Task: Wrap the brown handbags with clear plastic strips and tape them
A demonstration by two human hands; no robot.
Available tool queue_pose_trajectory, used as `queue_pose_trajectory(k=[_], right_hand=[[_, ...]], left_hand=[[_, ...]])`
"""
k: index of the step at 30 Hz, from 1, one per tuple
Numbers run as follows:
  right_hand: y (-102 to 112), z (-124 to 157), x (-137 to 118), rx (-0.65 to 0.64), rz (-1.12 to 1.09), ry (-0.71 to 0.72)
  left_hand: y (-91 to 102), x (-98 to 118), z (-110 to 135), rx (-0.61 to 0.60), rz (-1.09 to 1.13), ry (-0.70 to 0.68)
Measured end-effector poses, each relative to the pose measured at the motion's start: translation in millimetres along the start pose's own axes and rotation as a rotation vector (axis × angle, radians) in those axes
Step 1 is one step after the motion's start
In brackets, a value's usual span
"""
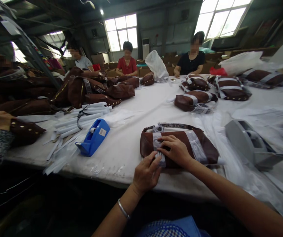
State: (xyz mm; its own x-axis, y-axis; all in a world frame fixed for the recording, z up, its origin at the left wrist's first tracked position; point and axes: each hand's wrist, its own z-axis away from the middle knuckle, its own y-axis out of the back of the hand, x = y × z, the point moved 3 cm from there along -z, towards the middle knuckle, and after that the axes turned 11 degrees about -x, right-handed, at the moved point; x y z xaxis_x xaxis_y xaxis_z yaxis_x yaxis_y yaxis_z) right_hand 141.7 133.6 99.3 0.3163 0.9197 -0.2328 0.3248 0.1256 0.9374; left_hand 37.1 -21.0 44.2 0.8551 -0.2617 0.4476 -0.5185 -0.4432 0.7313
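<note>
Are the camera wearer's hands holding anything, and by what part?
The left hand and right hand touch a pale band around the brown bag; whether they grip it cannot be told.

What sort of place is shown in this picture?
Probably a bag factory or workshop: many brown bags, a blue tape dispenser, and several people around one large table.

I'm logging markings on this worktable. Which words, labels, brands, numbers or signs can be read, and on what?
No text is readable.
Pale label on the blue tape dispenser: too small and blurred.
Brown handbag under both hands: no lettering distinguishable.
</note>
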Motion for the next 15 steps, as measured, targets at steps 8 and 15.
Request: queue_pose_trajectory(k=[8, 15], right_hand=[[-1, -13, 8, 0.04, 0.017, -0.213], [62, 52, 45, 0.226, 0.13, -0.241]], left_hand=[[-8.1, 12, -12, -0.101, -0.224, 0.058], [-8.3, 15, -14, -0.105, -0.224, 0.128]])
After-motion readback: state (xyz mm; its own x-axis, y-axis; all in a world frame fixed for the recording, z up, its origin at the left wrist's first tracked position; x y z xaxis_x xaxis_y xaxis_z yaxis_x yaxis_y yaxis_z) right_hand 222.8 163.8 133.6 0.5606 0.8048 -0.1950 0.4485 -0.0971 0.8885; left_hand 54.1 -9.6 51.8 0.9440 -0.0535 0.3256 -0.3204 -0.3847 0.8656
